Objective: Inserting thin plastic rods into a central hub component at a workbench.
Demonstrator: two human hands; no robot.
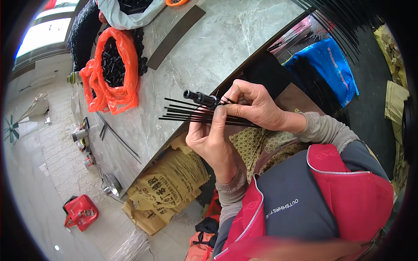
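My left hand (pixel 210 135) is closed around a loose bundle of thin black rods (pixel 176 115), whose ends stick out to the left. Just above those rods lies a short, stepped black tube (pixel 201 98) with an open end, held at the fingertips where both hands meet. My right hand (pixel 257 105) pinches close to the tube's other end, thumb against forefinger. Whatever small piece sits in that pinch is mostly covered by the fingers. Both hands are above the front edge of the grey marble-look table (pixel 191 56).
Orange plastic bags (pixel 132 80) of small black tube pieces stand on the table's left, with a pale bag (pixel 148 16) behind. A flat dark strip (pixel 176 37) lies near them. Long black rods (pixel 344 26) jut out at far right above a blue bag (pixel 344 65). Below is a tan sack (pixel 174 187).
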